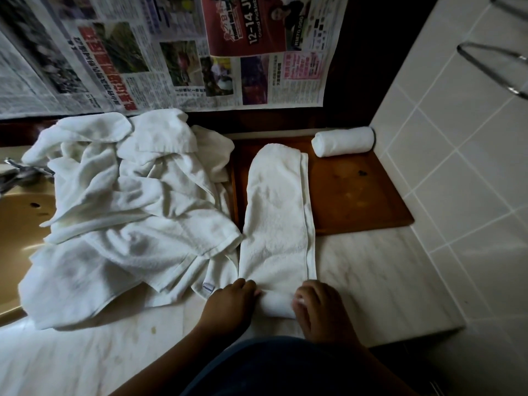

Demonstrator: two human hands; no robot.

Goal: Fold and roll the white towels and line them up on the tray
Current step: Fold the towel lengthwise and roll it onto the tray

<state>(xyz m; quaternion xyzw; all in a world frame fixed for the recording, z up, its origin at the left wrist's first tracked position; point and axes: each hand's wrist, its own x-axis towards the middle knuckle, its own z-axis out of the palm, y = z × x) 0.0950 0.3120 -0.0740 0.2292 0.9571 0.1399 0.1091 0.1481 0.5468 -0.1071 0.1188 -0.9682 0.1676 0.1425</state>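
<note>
Head view: a heap of loose white towels (128,201), too tangled to count, covers the left of the desk (371,267). Near its front edge, the left hand (228,301) and right hand (320,307) curl over the rolled near end of one folded towel (277,212). It stretches straight away from them onto the single wooden tray (357,195). One finished roll (343,141) lies at the tray's far right corner.

dim, underexposed view. brightest patch lay on the tiled wall (471,167) at right. dark vignette toward the lower edge. wide-angle bend warped the newspaper (171,52) at the top. slight motion blur on the right hand (320,304).
</note>
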